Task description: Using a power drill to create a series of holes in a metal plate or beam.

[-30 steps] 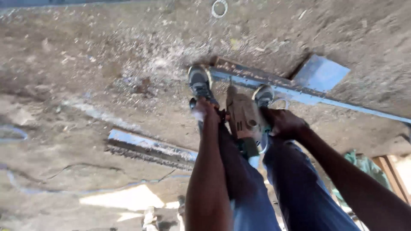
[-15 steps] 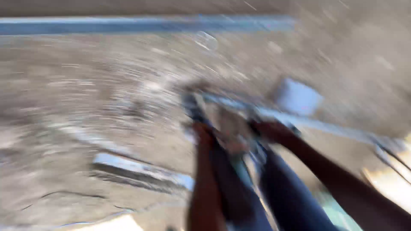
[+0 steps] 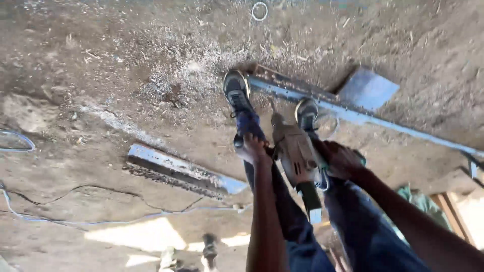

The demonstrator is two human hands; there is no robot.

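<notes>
Both hands hold a power drill (image 3: 297,153) pointed down at a long metal bar (image 3: 353,113) on the dirt floor (image 3: 126,65). The left hand (image 3: 253,149) has a closed grip on its side handle; the right hand (image 3: 343,159) has a closed grip on its rear handle.

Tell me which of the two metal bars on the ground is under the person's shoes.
The long bar running diagonally toward the right edge; both shoes stand on its upper end. The shorter bar lies apart to the left, untouched.

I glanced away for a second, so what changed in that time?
Hardly anything. Only the head camera swung and blurred briefly. Both the left hand and right hand still grip the power drill, pointed down at the long metal bar pinned under both shoes. The short bar hasn't moved.
</notes>
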